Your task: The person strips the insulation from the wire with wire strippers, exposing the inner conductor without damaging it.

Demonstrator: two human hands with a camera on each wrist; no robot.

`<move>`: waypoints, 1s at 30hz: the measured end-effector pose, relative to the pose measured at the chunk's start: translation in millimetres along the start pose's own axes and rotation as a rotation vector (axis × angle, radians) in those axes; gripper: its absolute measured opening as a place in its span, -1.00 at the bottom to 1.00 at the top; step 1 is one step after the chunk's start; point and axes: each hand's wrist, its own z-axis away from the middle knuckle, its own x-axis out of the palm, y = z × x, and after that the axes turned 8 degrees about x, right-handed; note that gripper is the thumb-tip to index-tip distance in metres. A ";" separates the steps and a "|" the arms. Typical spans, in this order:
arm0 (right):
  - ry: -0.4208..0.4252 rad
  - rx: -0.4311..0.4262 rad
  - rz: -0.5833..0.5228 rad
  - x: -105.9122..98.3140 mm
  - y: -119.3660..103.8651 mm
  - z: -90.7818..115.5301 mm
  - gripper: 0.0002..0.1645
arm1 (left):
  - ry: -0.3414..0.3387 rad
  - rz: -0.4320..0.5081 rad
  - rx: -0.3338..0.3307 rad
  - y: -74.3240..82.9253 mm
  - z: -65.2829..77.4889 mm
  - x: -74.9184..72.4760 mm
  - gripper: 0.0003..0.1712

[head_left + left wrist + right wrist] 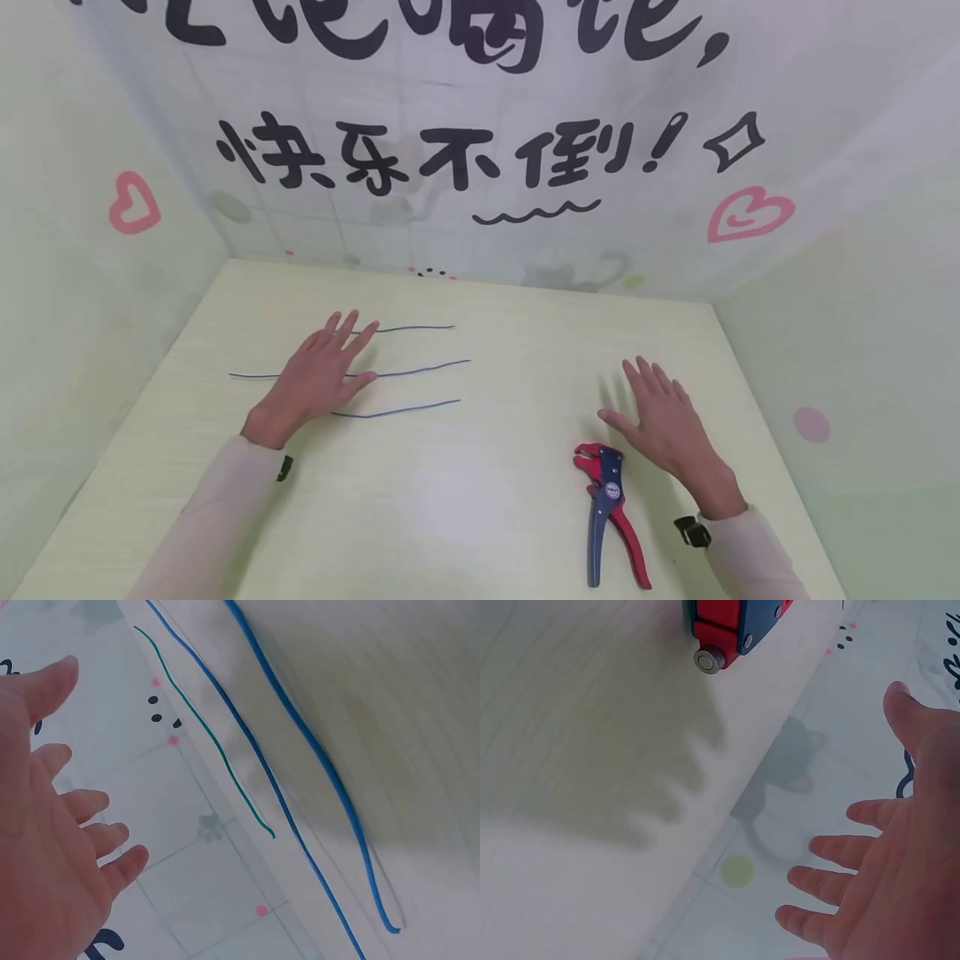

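Observation:
Three thin wires lie roughly side by side on the left half of the table: a green wire (pixel 206 731) farthest back, a long blue wire (pixel 423 368) in the middle and another blue wire (pixel 412 408) nearest the front. My left hand (pixel 315 379) hovers over them with fingers spread, holding nothing. On the right, a red and dark blue wire stripper (pixel 611 492) lies with its head pointing away from me and its handles apart. My right hand (pixel 667 421) is held above the table just right of the tool's head, fingers extended, and grips nothing.
The pale wooden-looking table (pixel 450 500) is bounded by a printed white curtain (pixel 450 233) at the back and hangings at both sides. A dark strap (pixel 693 531) sits at the right wrist, with another strap (pixel 285 467) at the left.

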 end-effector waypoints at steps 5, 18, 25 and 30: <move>-0.058 0.036 -0.034 -0.4 1.2 4.5 0.01 | -0.017 0.026 -0.001 2.5 -13.6 -0.1 -0.18; -0.475 0.074 -0.133 -2.3 18.8 25.7 -0.55 | -0.096 0.042 -0.014 7.0 -48.8 9.4 -0.24; -0.440 0.099 -0.165 13.1 22.9 26.2 -0.63 | -0.102 0.045 -0.011 14.7 -55.8 17.8 -0.28; -0.399 0.100 -0.193 20.1 20.5 17.2 -0.71 | -0.113 0.047 -0.027 10.7 -54.2 23.8 -0.28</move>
